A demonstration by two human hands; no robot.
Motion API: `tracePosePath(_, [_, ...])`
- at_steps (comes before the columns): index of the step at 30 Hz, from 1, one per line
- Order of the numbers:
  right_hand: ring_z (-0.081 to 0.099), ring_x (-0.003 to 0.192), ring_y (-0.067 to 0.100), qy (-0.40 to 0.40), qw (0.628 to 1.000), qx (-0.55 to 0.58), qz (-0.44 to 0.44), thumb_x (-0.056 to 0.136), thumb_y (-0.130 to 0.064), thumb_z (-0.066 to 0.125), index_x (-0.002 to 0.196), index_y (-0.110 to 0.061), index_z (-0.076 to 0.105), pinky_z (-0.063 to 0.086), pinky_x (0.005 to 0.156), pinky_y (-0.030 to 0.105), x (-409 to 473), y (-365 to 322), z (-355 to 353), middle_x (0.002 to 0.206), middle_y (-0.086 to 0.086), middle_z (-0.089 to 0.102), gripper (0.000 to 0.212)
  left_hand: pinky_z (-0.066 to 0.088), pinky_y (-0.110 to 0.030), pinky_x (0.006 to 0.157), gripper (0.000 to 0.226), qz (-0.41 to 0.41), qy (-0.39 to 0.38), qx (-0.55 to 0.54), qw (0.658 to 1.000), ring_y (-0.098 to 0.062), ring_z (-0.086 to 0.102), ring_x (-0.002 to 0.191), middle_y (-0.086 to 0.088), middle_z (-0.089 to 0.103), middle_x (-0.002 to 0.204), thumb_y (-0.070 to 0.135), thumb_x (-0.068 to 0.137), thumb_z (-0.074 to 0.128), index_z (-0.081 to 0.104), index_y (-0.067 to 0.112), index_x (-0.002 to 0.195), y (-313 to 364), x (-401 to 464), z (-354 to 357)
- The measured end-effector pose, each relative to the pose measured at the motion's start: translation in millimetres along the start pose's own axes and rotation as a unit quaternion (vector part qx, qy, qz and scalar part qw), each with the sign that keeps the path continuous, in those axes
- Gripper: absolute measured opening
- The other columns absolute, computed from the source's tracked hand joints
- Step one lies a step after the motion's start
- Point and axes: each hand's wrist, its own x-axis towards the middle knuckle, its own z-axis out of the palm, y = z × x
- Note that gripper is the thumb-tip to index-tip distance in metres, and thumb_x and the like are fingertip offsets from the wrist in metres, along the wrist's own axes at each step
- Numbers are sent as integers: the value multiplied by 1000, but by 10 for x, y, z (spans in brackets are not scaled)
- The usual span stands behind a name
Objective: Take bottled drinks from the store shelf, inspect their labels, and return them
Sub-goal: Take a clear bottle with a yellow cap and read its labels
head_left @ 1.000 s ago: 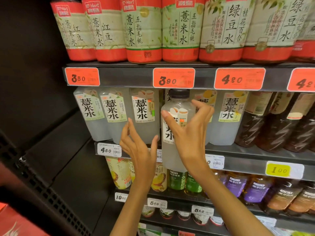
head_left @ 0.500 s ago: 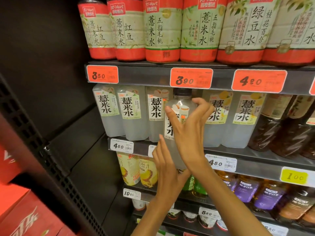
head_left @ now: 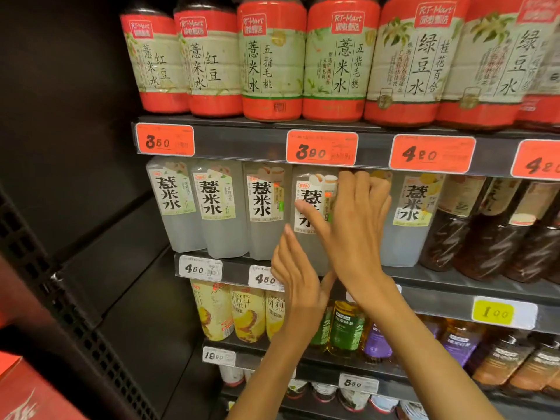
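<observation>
The clear frosted drink bottle (head_left: 309, 189) with a white label and large black characters stands in the middle shelf row, between matching bottles. My right hand (head_left: 354, 234) grips its upper part, thumb across the label and fingers curled round its right side. My left hand (head_left: 298, 283) is below, fingers straight and pointing up, fingertips at the bottle's lower left. The bottle's cap and base are hidden.
The upper shelf holds large red-labelled bottles (head_left: 272, 62) above orange price tags (head_left: 321, 148). Dark tea bottles (head_left: 485, 237) fill the middle shelf (head_left: 236, 269) to the right. Yellow juice bottles (head_left: 245, 313) stand below. A dark side wall (head_left: 91, 147) and a red carton (head_left: 24, 389) are at the left.
The bottle went from out in front of the shelf back into its row, carried by my right hand. My left hand came up under it, and the view shifted closer.
</observation>
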Motion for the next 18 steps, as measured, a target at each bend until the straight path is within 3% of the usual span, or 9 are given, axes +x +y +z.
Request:
tracePosePath(3, [29,87,22,-21,999,-4,-40,73,-42,77,98,1,55,24,71,33,3,126,-16,93,17,54,54,41,-60,92,97,-24,-2,80,996,-45,41,119,-35,35,137,40,74,70,12,-1,140,7,2,69])
tracePosePath(6, [31,89,23,-50,996,-12,-66,65,-32,85,111,1,51,24,73,32,-25,230,-2,100,16,56,66,37,-56,96,88,-16,35,112,993,-35,28,122,-17,17,146,47,79,60,17,6,143,-51,16,40])
tracePosePath(10, [32,90,25,-53,996,-32,-72,65,-26,86,115,0,49,24,72,33,-54,267,61,101,15,57,67,36,-53,93,85,-2,45,139,989,-34,34,115,-20,27,144,42,80,70,27,7,145,-143,19,1])
tracePosePath(14, [31,89,25,-40,996,-50,-63,70,-26,84,114,1,56,27,73,32,-73,257,105,104,17,58,59,43,-49,86,87,-23,58,113,992,-27,35,103,-7,24,132,32,76,76,29,7,144,-84,62,22])
tracePosePath(18, [37,105,30,32,995,-51,-80,80,-23,76,127,4,51,34,86,37,-153,364,52,124,24,56,59,46,-47,83,86,-38,68,117,990,-25,37,100,-9,28,128,30,75,79,33,2,143,-9,63,70])
